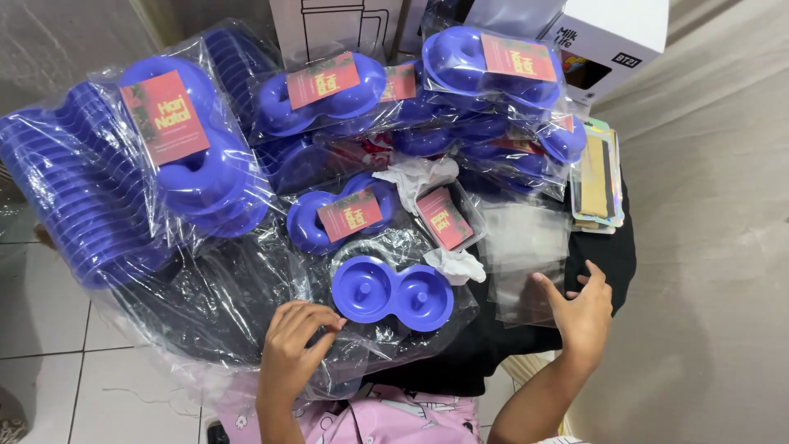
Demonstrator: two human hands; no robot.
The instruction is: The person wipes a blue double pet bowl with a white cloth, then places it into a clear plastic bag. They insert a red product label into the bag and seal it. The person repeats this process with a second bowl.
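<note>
**Q:** Blue double-ring tray point(392, 293), unwrapped — location?

**A:** Centre foreground, lying flat and open side up on crumpled clear plastic wrap point(215, 306), just ahead of both hands. Probably set there for easy reach, judging by its place between the two hands.

**Q:** Left hand point(293, 345) — state and contact?

**A:** Fingers curled loosely, tips resting on the clear wrap just beside the tray's near left edge. Not touching the tray itself, as far as visible. Nothing gripped firmly; possibly pinching film, though hard to tell.

**Q:** Right hand point(582, 306)?

**A:** Spread wide, fingers apart, palm turned inward, touching or hovering just over a stack of empty clear bags point(526, 267) on a dark cloth point(612, 247). Holding nothing.

**Q:** Surroundings?

**A:** Finished packs beyond: wrapped blue trays with red cards point(343, 215) piled across the middle and far side, likely kept apart from the unwrapped piece. Loose red cards in a small clear tub point(446, 218) near centre, with white tissue point(457, 265) beside it. Long nested stack of bare blue trays point(57, 193) at far left. White carton point(612, 37) at upper right.
</note>
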